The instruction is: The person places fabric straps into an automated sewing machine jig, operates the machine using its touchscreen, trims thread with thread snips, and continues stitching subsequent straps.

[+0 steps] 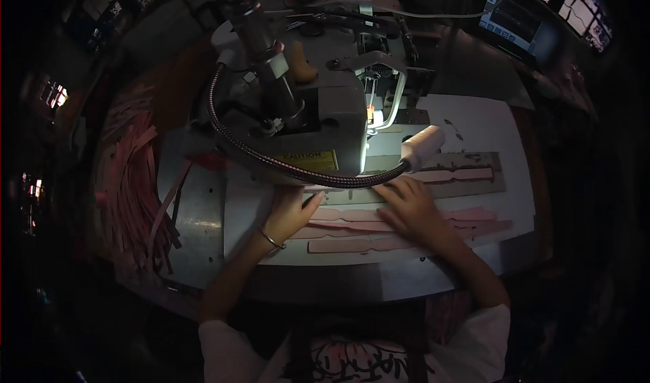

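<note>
Curving nearest the camera, a ribbed metal gooseneck [298, 172] is carrying a pale cylindrical lamp head [424, 147] over the work surface. Behind it, a bulky grey sewing machine [298, 136] with a yellow caution label [310, 159] is standing over a white sheet [250, 214], its needle area glowing under a bright light.

The left hand [296, 213], with a metal bangle [272, 239] around its wrist, is lying low beside the machine, thumb held apart; its other fingers are partly hidden, so how far they are opening and whether they are gripping anything cannot be told. The right hand [412, 210] is resting palm down with fingers spread, fingertips reaching the near edge of a long grey slotted plate [487, 187], and is not closing around anything.

A narrow pink shaped strip [467, 174] is lying in the plate's slot. Nearer the person, several loose pink strips [352, 245] are lying on the sheet, some passing beneath the right hand. At the left, a thick bundle of pink strips [128, 193] is spilling beside the sheet.
</note>
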Action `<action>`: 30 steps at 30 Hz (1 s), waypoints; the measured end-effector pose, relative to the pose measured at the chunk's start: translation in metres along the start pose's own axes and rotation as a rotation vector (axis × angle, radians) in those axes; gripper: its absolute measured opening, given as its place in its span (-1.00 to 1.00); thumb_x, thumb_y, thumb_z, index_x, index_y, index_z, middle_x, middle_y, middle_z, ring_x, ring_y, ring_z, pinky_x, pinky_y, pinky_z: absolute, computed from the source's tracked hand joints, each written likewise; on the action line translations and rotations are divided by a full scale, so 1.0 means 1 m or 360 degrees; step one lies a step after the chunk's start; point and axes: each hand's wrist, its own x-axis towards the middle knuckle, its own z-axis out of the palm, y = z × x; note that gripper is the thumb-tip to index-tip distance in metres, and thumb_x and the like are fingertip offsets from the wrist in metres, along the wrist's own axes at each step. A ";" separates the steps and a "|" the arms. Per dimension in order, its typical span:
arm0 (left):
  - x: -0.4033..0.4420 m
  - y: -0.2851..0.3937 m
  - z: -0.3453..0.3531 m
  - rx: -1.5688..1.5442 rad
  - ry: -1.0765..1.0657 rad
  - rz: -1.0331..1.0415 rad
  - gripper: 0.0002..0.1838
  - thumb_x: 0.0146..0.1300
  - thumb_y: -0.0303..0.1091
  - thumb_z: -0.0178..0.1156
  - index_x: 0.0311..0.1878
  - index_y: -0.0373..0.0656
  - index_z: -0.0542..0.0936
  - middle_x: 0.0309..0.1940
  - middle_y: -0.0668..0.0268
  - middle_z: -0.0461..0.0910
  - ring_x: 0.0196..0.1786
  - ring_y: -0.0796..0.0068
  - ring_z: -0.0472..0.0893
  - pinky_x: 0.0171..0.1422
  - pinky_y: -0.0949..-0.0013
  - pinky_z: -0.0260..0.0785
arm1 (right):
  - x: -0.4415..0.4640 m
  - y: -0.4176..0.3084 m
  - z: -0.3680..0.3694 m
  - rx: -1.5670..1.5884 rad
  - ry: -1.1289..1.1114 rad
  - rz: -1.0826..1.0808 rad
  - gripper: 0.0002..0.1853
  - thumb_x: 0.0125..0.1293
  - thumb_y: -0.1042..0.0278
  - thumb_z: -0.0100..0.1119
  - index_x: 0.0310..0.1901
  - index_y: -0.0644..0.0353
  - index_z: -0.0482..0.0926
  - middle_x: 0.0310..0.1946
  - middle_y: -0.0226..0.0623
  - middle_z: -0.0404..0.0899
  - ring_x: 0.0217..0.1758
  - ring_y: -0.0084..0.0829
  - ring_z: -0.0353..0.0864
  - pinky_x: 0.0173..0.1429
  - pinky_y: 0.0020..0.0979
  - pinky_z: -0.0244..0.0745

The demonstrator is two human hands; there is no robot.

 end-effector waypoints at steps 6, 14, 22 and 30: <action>0.005 0.011 -0.001 0.0055 -0.0045 -0.0024 -0.66 0.16 -0.22 0.16 -0.01 -0.10 0.50 -0.12 0.24 0.49 -0.19 0.25 0.47 -0.08 0.31 0.32 | 0.003 0.000 0.014 -0.0373 -0.0156 -0.0039 -0.58 0.20 0.25 0.10 0.09 0.18 0.43 0.02 -0.28 0.40 -0.02 -0.29 0.33 0.11 -0.26 0.21; -0.008 0.024 0.011 0.0970 0.0043 0.0139 -0.55 0.18 -0.16 0.14 0.11 -0.11 0.43 -0.12 0.28 0.48 -0.18 0.34 0.47 -0.15 0.39 0.34 | 0.001 -0.002 0.019 -0.0546 -0.0091 -0.0042 -0.58 0.20 0.21 0.11 0.08 0.17 0.44 -0.02 -0.31 0.43 -0.03 -0.31 0.31 0.12 -0.26 0.17; -0.005 0.020 0.008 0.0918 0.0144 0.0297 -0.52 0.18 -0.19 0.14 0.17 -0.10 0.39 -0.07 0.26 0.45 -0.16 0.33 0.47 -0.11 0.35 0.35 | 0.000 -0.003 0.020 -0.0604 -0.0075 -0.0051 -0.59 0.20 0.22 0.11 0.08 0.15 0.44 -0.04 -0.31 0.44 -0.04 -0.32 0.31 0.12 -0.24 0.16; -0.004 0.025 0.000 0.0759 0.0070 0.0309 -0.50 0.25 -0.23 0.09 0.27 -0.06 0.36 -0.01 0.17 0.43 -0.07 0.20 0.44 0.03 0.27 0.31 | 0.000 0.000 0.019 -0.0386 -0.0063 0.0028 -0.64 0.22 0.30 0.09 0.06 0.14 0.48 -0.07 -0.30 0.44 -0.01 -0.31 0.32 0.16 -0.23 0.14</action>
